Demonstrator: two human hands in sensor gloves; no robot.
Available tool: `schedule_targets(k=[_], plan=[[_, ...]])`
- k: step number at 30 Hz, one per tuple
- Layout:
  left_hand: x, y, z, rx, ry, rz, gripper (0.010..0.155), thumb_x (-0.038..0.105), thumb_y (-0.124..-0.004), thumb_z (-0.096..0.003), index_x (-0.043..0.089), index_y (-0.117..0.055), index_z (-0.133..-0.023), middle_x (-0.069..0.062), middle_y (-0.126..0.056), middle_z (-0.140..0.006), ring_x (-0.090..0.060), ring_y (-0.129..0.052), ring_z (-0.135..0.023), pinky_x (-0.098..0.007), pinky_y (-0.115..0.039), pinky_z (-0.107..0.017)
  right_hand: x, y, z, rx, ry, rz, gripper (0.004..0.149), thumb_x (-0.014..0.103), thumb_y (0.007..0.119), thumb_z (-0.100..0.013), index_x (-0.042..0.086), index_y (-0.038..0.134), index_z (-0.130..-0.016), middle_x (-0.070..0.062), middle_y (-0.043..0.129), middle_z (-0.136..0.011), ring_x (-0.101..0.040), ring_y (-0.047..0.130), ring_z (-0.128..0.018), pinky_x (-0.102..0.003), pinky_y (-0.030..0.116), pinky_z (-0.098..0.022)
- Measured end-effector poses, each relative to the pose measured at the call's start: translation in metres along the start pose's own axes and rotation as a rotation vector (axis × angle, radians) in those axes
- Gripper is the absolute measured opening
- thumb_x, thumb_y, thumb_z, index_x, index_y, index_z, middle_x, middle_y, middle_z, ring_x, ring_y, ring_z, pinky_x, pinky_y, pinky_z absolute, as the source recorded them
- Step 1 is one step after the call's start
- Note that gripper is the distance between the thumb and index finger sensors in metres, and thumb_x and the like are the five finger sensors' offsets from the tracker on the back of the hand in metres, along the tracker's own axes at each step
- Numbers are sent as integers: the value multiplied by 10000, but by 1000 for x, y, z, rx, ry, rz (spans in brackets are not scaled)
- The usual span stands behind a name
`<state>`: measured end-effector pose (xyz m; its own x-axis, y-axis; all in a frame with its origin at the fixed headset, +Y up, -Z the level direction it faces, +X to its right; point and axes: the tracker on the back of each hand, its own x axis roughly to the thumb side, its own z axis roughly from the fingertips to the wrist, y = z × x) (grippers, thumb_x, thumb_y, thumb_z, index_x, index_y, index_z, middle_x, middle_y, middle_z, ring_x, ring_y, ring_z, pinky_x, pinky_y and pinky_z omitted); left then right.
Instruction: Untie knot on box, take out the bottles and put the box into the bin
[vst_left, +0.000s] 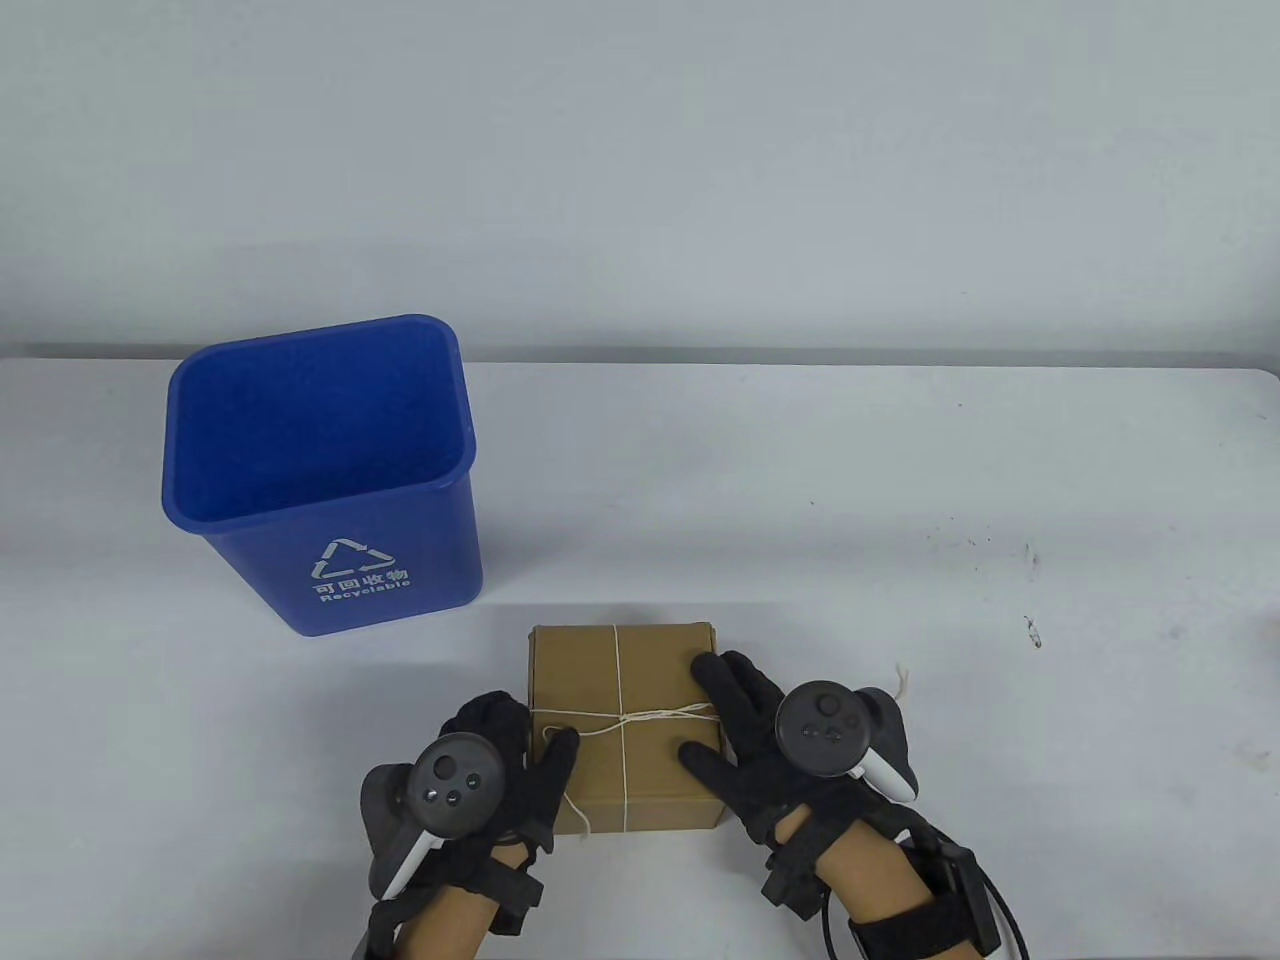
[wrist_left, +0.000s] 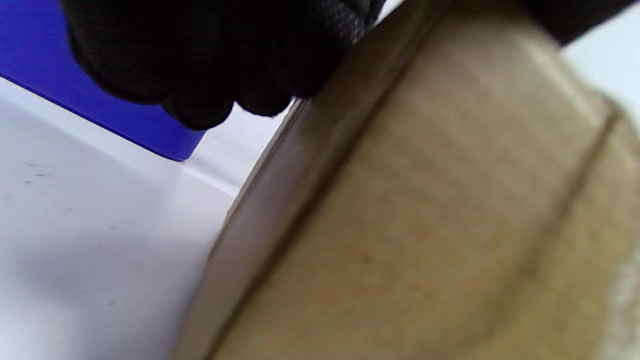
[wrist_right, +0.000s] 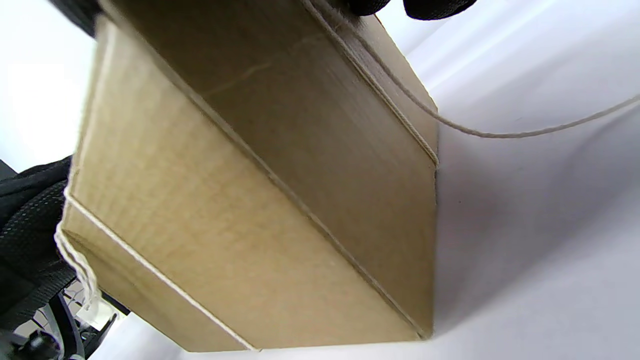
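**Both your hands are on the tied box**

Your left hand (vst_left: 500, 765) is at the left side of the brown box (vst_left: 622, 690). Its fingers (wrist_left: 200, 75) curl at the box's top edge, and the thumb lies on the lid near the string (vst_left: 620, 716). It looks like it holds the box, but you cannot see it pinch the string.

Your right hand (vst_left: 750, 730) lies on the right part of the lid. Its fingers (vst_left: 712, 668) are straight and spread flat, pressing down.

The string is wrapped around the box both ways and crosses between your two hands. A loose end (wrist_right: 525, 132) trails on the table (vst_left: 900, 500) past your right fingers.

The blue bin (vst_left: 325, 475) stands beyond your left fingers, well apart from the box.
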<state>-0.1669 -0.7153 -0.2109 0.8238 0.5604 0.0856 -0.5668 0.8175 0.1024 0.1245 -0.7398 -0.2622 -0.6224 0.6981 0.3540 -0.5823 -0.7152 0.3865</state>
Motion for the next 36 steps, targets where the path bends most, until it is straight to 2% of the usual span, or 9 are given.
schedule_targets(k=[3,6,12,24,36], plan=[[-3,2,-1,-14,-17,30,476,376,-683,-519,-24,-808,-745,-175,-766,-950,-528,-850,-812,-616,-746,-562,0,0,0,3,2,-4,811,574,611,-502,187,193,-1079,-248,195,-1103,-617,331,-960,-746,353,-617],[-2,3,-1,-14,-34,21,459,336,-670,-512,-38,-819,-733,-173,-775,-943,-519,-860,-813,-610,-753,-565,0,0,0,4,2,-6,809,574,610,-502,191,192,-1079,-245,197,-1104,-615,330,-961,-746,352,-617],[-13,4,-4,-39,12,133,446,310,-661,-503,-29,-840,-730,-168,-784,-938,-518,-872,-803,-610,-758,-558,0,0,0,3,7,-9,809,572,611,-502,190,191,-1079,-247,199,-1103,-615,331,-960,-746,352,-617],[-33,-1,-14,-119,106,79,440,320,-659,-509,-11,-833,-741,-178,-766,-948,-522,-842,-824,-618,-735,-571,0,0,1,4,12,-13,809,573,611,-501,194,190,-1079,-246,202,-1104,-618,333,-958,-746,353,-617],[-47,-5,-21,-148,164,36,440,318,-659,-510,-15,-828,-742,-183,-750,-956,-528,-821,-838,-626,-718,-582,-1,0,1,5,15,-15,809,575,611,-500,198,190,-1078,-244,204,-1105,-619,333,-958,-745,353,-617]])
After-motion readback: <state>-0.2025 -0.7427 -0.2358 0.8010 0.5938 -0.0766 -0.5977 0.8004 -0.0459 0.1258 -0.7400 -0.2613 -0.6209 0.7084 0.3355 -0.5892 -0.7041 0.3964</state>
